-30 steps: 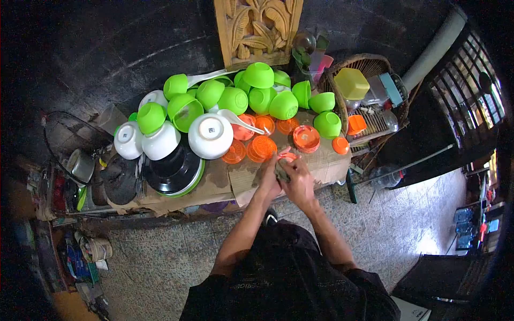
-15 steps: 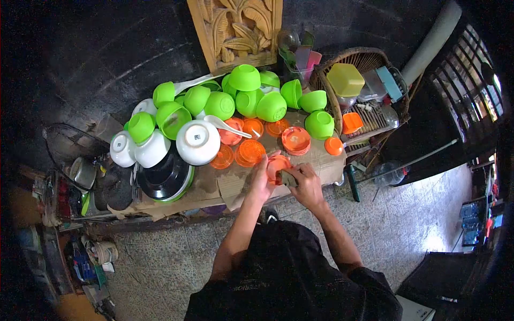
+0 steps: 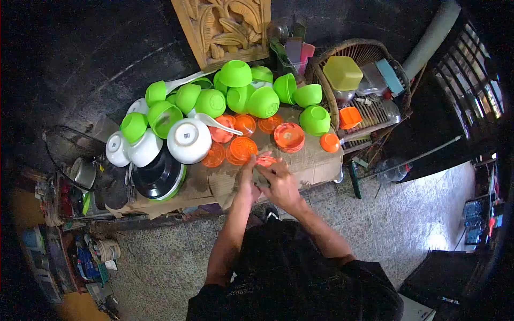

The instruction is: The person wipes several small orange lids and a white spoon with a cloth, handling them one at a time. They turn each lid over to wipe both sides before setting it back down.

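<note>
A small orange saucer (image 3: 266, 160) is tilted nearly edge-on at the front of the table, between my two hands. My left hand (image 3: 247, 181) grips its left side with the fingers closed. My right hand (image 3: 282, 187) curls over the near and right side of the saucer, its fingers against it. Whatever lies under the right palm is hidden. Just behind stands a stack of orange saucers (image 3: 289, 136). Left of it lie more orange saucers (image 3: 243, 148), close to my left fingertips.
Many green bowls (image 3: 264, 102) are piled along the back. White bowls (image 3: 189, 140), one under a white spoon (image 3: 218, 124), and a black bowl (image 3: 159, 175) sit left. A wicker basket (image 3: 327, 101) with containers stands right, near a small orange cup (image 3: 330, 142). Cardboard (image 3: 316, 166) covers the table.
The saucer has turned from face-up to nearly edge-on and moved slightly left. My right hand has shifted left over it; the brownish piece in its fingers no longer shows.
</note>
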Tool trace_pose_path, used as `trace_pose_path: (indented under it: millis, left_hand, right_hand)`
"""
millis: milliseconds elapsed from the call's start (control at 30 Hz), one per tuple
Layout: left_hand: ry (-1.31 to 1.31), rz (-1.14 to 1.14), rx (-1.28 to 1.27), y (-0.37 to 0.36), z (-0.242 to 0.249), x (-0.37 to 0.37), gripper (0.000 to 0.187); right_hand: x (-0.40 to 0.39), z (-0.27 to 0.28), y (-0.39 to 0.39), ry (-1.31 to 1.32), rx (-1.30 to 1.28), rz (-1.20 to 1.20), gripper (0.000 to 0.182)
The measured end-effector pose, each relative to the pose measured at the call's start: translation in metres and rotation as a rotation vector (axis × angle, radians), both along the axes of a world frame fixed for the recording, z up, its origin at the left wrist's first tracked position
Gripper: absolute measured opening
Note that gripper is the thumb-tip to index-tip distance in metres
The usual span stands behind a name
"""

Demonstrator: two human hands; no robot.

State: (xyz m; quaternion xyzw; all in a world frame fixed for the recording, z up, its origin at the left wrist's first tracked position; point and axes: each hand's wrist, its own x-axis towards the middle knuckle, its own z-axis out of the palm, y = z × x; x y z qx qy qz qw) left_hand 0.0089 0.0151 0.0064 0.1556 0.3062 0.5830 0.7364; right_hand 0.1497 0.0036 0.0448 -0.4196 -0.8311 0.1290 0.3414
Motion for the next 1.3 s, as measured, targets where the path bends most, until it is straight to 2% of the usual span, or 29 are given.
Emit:
trace_pose_path:
  millis: [33, 100, 233, 300, 367, 400, 467, 567, 633, 700, 767, 833, 900, 1033, 1100, 1133, 1200, 1233, 1300]
  left_hand:
    - [-0.094, -0.052, -0.033, -0.001, 0.005, 0.000, 0.059]
    - [-0.078, -0.068, -0.052, 0.000, 0.010, 0.001, 0.063]
    - [0.026, -0.055, 0.021, 0.000, 0.001, 0.001, 0.062]
    - [0.071, -0.040, 0.084, 0.002, -0.003, 0.000, 0.061]
    - [-0.088, -0.075, 0.073, 0.002, -0.004, -0.001, 0.059]
    - [-0.088, -0.076, 0.074, 0.001, -0.009, 0.000, 0.059]
    - [0.076, 0.056, -0.009, 0.002, -0.019, 0.004, 0.055]
    - [0.060, 0.089, -0.028, 0.004, -0.029, 0.005, 0.054]
    - [0.063, 0.072, -0.043, 0.001, -0.014, 0.003, 0.053]
    - [0.062, 0.056, -0.060, -0.002, -0.007, 0.004, 0.052]
    - [0.132, 0.102, 0.135, -0.006, -0.009, 0.004, 0.055]
    - [0.091, 0.081, 0.118, -0.008, 0.003, 0.003, 0.061]
    - [-0.102, -0.053, 0.062, -0.013, 0.019, 0.006, 0.067]
    - [-0.182, -0.094, 0.058, -0.004, -0.008, 0.003, 0.073]
    - [-0.072, -0.088, 0.101, -0.003, -0.013, 0.002, 0.069]
    - [-0.072, -0.090, 0.102, -0.003, -0.013, 0.003, 0.069]
    - [0.204, -0.010, 0.137, -0.002, -0.011, 0.004, 0.068]
    - [0.203, -0.011, 0.137, -0.003, -0.008, 0.004, 0.068]
    - [-0.012, -0.043, 0.092, -0.004, -0.005, 0.004, 0.064]
  right_hand:
    - [0.003, 0.002, -0.006, 0.000, -0.001, -0.001, 0.054]
    - [0.011, 0.008, -0.012, 0.097, -0.170, 0.098, 0.057]
    - [0.035, 0.006, -0.011, 0.104, -0.160, 0.143, 0.051]
    - [0.042, -0.001, -0.003, 0.078, -0.114, 0.081, 0.051]
    - [0.045, -0.004, 0.007, 0.077, -0.107, 0.077, 0.053]
    - [0.041, -0.003, 0.008, 0.073, -0.119, -0.006, 0.053]
    - [0.032, 0.002, 0.017, 0.072, -0.124, -0.093, 0.054]
    - [0.011, 0.003, 0.023, 0.167, -0.075, -0.192, 0.052]
    - [-0.004, -0.002, 0.018, 0.135, -0.084, -0.206, 0.052]
    - [-0.011, -0.009, 0.014, 0.150, -0.014, -0.157, 0.053]
    - [-0.013, 0.000, 0.004, 0.007, -0.019, -0.110, 0.054]
    - [-0.009, 0.000, -0.001, 0.026, -0.079, -0.078, 0.056]
    - [0.000, 0.000, -0.003, 0.101, -0.062, 0.079, 0.054]
    - [0.023, 0.008, -0.004, 0.088, -0.092, 0.208, 0.053]
    - [0.034, 0.008, -0.006, 0.053, -0.125, 0.294, 0.059]
    - [0.040, 0.010, -0.005, 0.053, -0.124, 0.292, 0.059]
    - [0.047, 0.014, -0.002, -0.026, -0.094, 0.241, 0.059]
    - [0.047, 0.015, 0.000, -0.026, -0.094, 0.241, 0.059]
    - [0.046, 0.016, 0.006, -0.084, -0.104, 0.139, 0.049]
